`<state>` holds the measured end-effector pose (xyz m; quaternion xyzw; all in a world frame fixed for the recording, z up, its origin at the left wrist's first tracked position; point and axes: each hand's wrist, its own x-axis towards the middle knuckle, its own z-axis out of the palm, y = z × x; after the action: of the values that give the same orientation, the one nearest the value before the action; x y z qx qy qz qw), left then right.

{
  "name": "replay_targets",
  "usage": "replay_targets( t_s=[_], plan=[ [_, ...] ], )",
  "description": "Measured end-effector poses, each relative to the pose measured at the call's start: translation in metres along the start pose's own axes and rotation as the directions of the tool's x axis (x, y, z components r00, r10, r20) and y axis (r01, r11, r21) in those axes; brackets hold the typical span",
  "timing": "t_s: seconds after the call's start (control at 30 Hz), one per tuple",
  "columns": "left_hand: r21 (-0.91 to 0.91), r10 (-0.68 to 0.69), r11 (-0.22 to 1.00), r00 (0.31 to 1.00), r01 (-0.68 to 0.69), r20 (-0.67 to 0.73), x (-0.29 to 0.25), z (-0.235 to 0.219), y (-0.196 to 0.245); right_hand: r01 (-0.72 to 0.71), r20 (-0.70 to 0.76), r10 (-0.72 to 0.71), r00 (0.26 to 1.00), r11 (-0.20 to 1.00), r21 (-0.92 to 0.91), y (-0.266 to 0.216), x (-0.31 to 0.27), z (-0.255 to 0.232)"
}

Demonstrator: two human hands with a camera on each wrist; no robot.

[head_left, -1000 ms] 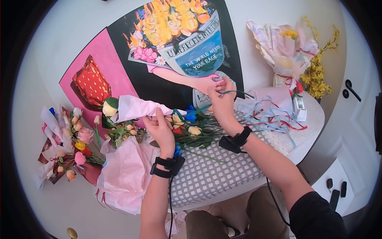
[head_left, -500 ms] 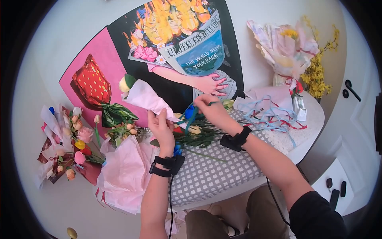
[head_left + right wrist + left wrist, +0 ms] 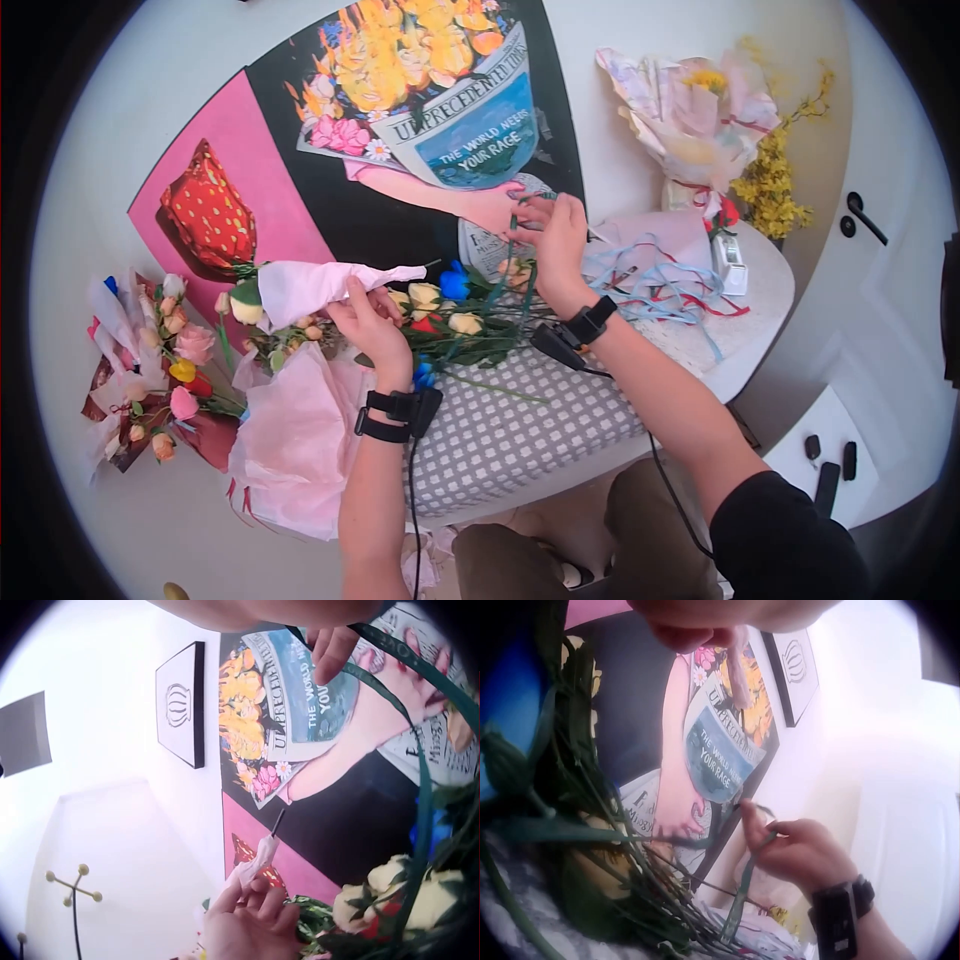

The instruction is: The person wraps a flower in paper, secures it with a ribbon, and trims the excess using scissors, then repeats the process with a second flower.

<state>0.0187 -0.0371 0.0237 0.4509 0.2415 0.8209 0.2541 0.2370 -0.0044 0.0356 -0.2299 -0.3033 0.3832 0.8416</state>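
My left hand (image 3: 372,328) pinches the narrow end of a pale pink paper wrap (image 3: 315,290). A cream rose (image 3: 247,303) pokes out of the wide end, pointing left. The dark stem end (image 3: 278,823) sticks out bare past the twisted paper in the right wrist view. Raised before the poster, my right hand (image 3: 558,245) holds a dark green ribbon (image 3: 424,802) between bent fingers, its lengths hanging toward the stems. Below and between both hands lie loose flowers: cream roses (image 3: 424,297), a blue flower (image 3: 455,281) and green leaves and stems.
Pink wrapping paper (image 3: 290,430) and a wrapped mixed bouquet (image 3: 165,370) are at the left. Tangled blue and red ribbons (image 3: 660,290) lie at the right beside a white device (image 3: 731,265). Behind them stands another wrapped bouquet (image 3: 690,130). A checked cloth (image 3: 500,430) covers the table front.
My right hand came down toward the wrapped rose, then rose away to the right with the ribbon, now off the stem. The rose tipped upward, then back to nearly level. The view shifted slightly.
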Motion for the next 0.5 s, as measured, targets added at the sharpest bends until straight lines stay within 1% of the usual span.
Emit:
replay_targets(
  t_s=[0.03, 0.07, 0.1, 0.13, 0.17, 0.2, 0.23, 0.27, 0.33, 0.37, 0.4, 0.43, 0.47, 0.5],
  plan=[
    [-0.013, -0.015, 1.000, 1.000, 0.015, 0.000, -0.002, 0.002, -0.002, 0.122, 0.004, -0.122, 0.993, 0.992, 0.021, -0.006, 0.004, 0.000],
    [0.001, -0.023, 1.000, 0.999, 0.023, 0.024, -0.004, 0.003, -0.002, 0.128, 0.000, -0.128, 0.992, 0.992, 0.004, -0.011, 0.009, -0.005],
    [0.015, -0.027, 1.000, 0.999, 0.027, 0.043, -0.005, 0.003, -0.002, 0.263, -0.019, -0.265, 0.964, 0.963, -0.057, -0.015, 0.018, -0.010],
    [0.003, -0.036, 0.999, 0.998, 0.036, 0.051, -0.005, 0.002, -0.002, 0.393, -0.019, -0.397, 0.917, 0.913, -0.111, -0.018, 0.028, -0.012],
    [-0.010, -0.026, 1.000, 0.999, 0.026, 0.036, -0.002, 0.001, -0.004, 0.517, -0.007, -0.524, 0.852, 0.843, -0.152, -0.023, 0.038, -0.009],
    [-0.032, -0.015, 0.999, 0.999, 0.017, 0.048, 0.000, 0.001, -0.007, 0.484, -0.081, -0.493, 0.866, 0.868, -0.110, -0.043, 0.039, -0.002],
    [-0.050, -0.012, 0.999, 0.998, 0.015, 0.061, -0.001, -0.001, -0.009, 0.442, -0.099, -0.445, 0.890, 0.895, -0.053, -0.064, 0.039, 0.001],
    [-0.028, -0.016, 0.999, 0.998, 0.018, 0.056, -0.001, 0.000, -0.007, 0.396, -0.117, -0.393, 0.912, 0.918, 0.000, -0.086, 0.038, 0.003],
    [-0.017, -0.023, 1.000, 0.998, 0.024, 0.060, -0.002, -0.003, -0.011, 0.409, -0.007, -0.409, 0.913, 0.913, -0.017, -0.119, 0.050, -0.007],
    [-0.004, -0.021, 1.000, 0.997, 0.021, 0.073, -0.002, -0.004, -0.012, 0.409, 0.003, -0.409, 0.912, 0.912, -0.026, -0.134, 0.057, -0.012],
    [-0.047, -0.010, 0.999, 0.994, 0.015, 0.108, -0.005, 0.002, -0.003, 0.501, 0.121, -0.486, 0.866, 0.839, -0.215, -0.148, 0.065, -0.015],
    [-0.055, -0.011, 0.998, 0.995, 0.016, 0.097, -0.006, 0.005, -0.002, 0.587, 0.252, -0.531, 0.809, 0.716, -0.377, -0.158, 0.070, -0.019],
    [-0.075, -0.026, 0.997, 0.994, 0.034, 0.107, -0.007, 0.007, -0.002, 0.592, 0.266, -0.529, 0.806, 0.711, -0.379, -0.165, 0.072, -0.023],
    [-0.096, -0.040, 0.994, 0.992, 0.051, 0.116, -0.008, 0.008, -0.001, 0.664, 0.377, -0.551, 0.745, 0.557, -0.498, -0.170, 0.072, -0.027]
  ],
)
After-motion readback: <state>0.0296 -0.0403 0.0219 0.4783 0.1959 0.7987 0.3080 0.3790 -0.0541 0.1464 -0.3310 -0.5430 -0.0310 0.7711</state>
